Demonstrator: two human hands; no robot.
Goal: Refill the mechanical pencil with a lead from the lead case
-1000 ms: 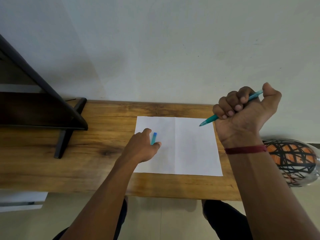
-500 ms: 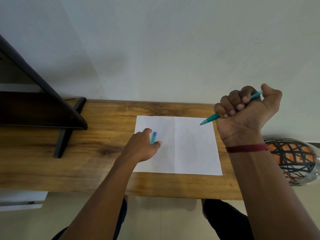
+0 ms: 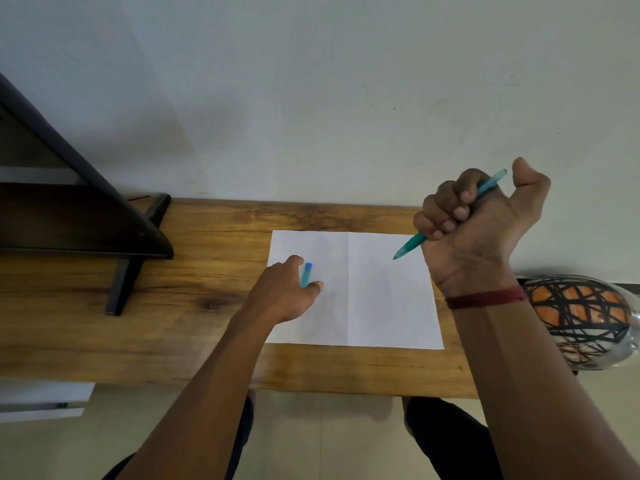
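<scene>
No readable text anywhere (the sheet of paper [image 3: 388,299] seems blank).

a: what is the tabletop [image 3: 207,237] made of?
b: brown wood with dark lines and a knot, a bit shiny. the paper [image 3: 388,306] on it is white, smooth and matt, with a fold down the middle.
a: and the mechanical pencil [image 3: 410,243]?
b: see-through teal plastic, shiny. the lead case [image 3: 306,274] is blue plastic too.

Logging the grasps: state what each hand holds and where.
Right hand: mechanical pencil, fist around its middle. Left hand: lead case, pinched at its lower end.
</scene>
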